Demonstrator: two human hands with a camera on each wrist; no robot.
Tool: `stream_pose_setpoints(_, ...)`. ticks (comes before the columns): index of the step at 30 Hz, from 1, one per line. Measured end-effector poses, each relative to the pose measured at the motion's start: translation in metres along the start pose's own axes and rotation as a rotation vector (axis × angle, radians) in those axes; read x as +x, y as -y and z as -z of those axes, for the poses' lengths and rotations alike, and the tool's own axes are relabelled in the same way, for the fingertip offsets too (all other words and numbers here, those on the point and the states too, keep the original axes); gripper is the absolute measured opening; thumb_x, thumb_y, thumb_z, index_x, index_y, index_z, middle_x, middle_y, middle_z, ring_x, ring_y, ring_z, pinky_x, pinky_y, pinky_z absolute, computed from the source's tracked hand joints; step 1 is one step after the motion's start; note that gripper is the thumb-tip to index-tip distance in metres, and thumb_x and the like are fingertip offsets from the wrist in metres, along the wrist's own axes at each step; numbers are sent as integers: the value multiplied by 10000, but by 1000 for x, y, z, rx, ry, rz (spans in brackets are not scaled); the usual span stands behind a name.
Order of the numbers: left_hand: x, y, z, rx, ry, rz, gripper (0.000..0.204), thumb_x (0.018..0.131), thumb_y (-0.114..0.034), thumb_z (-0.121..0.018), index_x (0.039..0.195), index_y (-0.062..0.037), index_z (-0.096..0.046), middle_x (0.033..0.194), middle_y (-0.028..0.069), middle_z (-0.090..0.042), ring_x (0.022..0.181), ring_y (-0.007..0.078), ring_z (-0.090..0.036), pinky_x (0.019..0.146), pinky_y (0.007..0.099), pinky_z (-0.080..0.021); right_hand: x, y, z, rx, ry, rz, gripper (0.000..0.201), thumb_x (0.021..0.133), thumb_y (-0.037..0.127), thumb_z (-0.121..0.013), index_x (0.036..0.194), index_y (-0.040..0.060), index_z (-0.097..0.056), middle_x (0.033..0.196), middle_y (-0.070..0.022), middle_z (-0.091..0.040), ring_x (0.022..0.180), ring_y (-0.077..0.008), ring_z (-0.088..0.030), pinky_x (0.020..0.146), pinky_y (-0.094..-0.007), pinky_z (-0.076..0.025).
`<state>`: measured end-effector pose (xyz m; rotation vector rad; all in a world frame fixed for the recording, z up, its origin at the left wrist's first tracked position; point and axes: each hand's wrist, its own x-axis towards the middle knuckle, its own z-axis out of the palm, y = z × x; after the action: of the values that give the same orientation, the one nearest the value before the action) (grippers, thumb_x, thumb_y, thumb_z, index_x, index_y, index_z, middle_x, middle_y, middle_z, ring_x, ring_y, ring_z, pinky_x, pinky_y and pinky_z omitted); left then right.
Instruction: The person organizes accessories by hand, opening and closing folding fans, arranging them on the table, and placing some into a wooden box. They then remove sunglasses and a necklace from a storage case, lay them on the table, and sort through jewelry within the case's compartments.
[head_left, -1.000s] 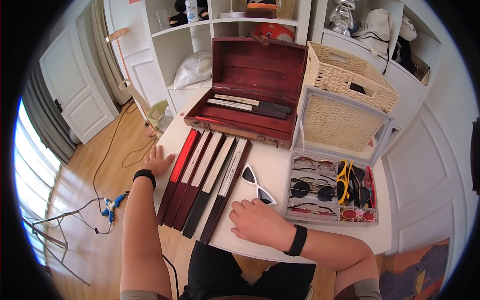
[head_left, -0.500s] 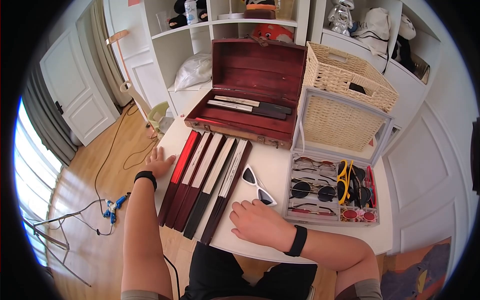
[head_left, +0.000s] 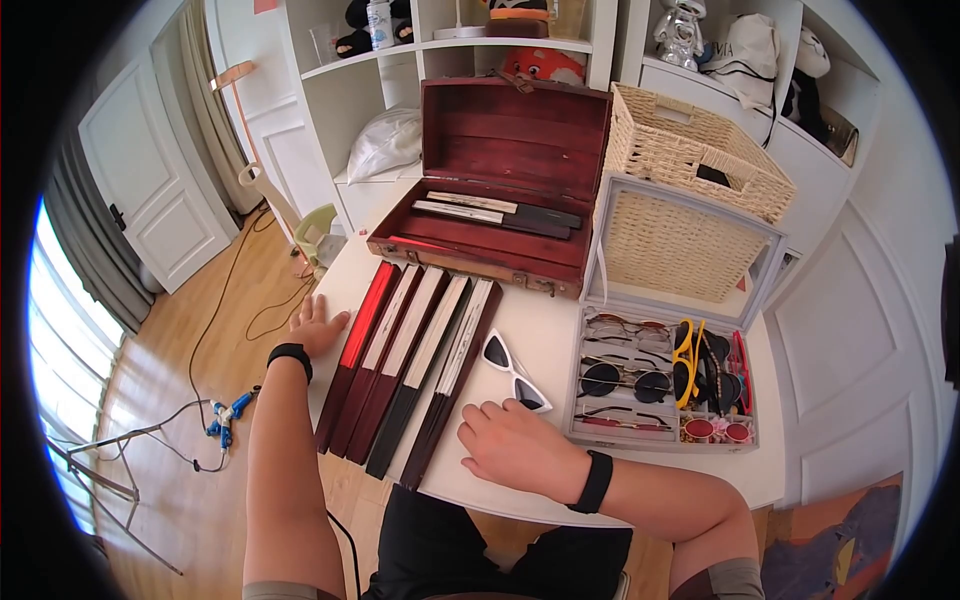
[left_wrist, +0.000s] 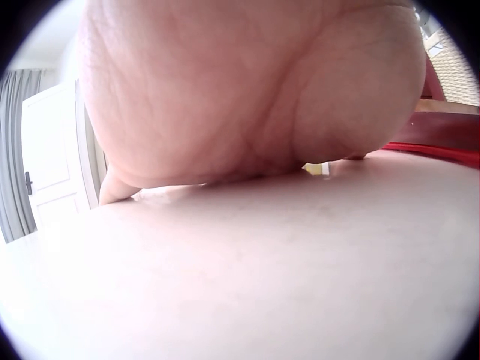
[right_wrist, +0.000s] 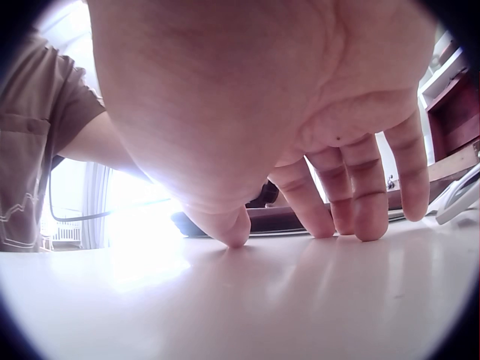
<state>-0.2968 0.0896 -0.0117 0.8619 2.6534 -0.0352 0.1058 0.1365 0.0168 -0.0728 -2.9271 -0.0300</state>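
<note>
The left hand rests on the white table beside the leftmost of several folded fans, a red one; in the left wrist view its palm lies low over the tabletop. The right hand touches the table with its fingertips, holding nothing; in the right wrist view its fingers are relaxed and point down. White-framed sunglasses lie just above the right hand. A dark fan with a pale upper part lies left of that hand.
An open dark red case with two fans stands at the back. On the right, an open grey box holds several glasses. Behind it stands a woven basket. White shelves rise behind the table.
</note>
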Motion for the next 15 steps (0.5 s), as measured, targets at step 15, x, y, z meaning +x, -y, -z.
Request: stream_pose_setpoints(15, 1, 1, -1, 1, -8, -13, 932, 942, -736, -353, 1638, -194, -53, 1710, 77, 23, 1556, 395, -54, 1252, 508, -146, 0, 0, -2, -5, -2, 4, 278, 886, 339, -700, 905, 71, -626, 911, -50, -558, 876, -201, -577, 749, -333, -448)
